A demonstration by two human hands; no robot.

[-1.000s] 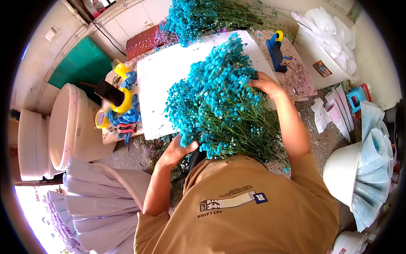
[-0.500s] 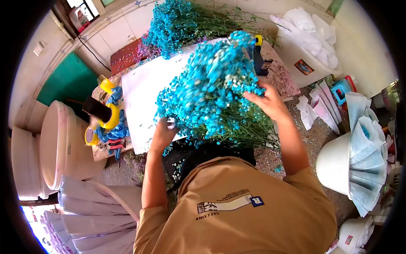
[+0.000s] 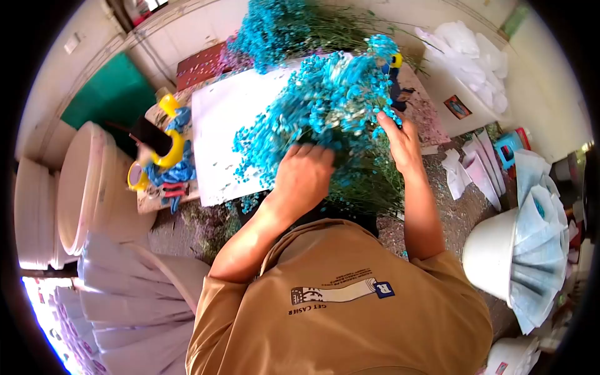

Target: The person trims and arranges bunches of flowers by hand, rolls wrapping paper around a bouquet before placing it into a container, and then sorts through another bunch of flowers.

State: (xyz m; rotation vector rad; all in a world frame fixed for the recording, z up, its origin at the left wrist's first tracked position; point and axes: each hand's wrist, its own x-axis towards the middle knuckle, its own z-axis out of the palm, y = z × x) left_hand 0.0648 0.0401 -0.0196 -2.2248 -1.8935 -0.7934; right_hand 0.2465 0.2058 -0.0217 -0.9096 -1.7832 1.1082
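A large bunch of small blue flowers (image 3: 312,100) with green stems lies over the front of a white sheet (image 3: 219,119), partly blurred. My left hand (image 3: 306,174) rests at the middle of the bunch, its fingers curled into the flowers; what they grip is hidden. On the right side of the bunch, my right hand (image 3: 402,140) touches the blossoms with thumb and fingers apart. A second blue bunch (image 3: 269,31) lies behind the sheet.
On the table's left stand a phone on a yellow holder (image 3: 172,150), blue gloves and red-handled pliers (image 3: 175,187). A blue tape dispenser (image 3: 395,87) sits at the right. Tubs (image 3: 94,187) stand left; a wrapped white bucket (image 3: 490,253) stands right.
My left hand has moved from the bunch's left edge to its middle, and its fingers have curled in. The right hand stays at the right side of the flowers.
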